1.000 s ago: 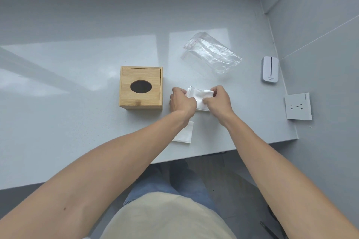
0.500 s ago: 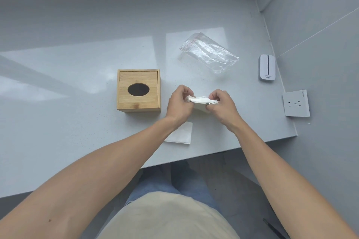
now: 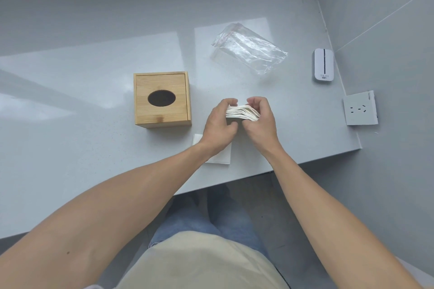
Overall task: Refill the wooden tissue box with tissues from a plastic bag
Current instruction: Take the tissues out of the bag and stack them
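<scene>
Since the earlier frame, the tissue stack (image 3: 242, 113) has been lifted edge-on, gripped between left hand (image 3: 219, 124) and right hand (image 3: 259, 122) beside the wooden tissue box (image 3: 162, 99).

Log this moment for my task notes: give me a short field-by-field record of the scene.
tissue stack: held between left hand and right hand, above the counter
wooden tissue box: left of the hands, closed, oval slot dark
plastic bag: lies behind the hands, looks empty
loose tissue: flat under the left wrist
</scene>
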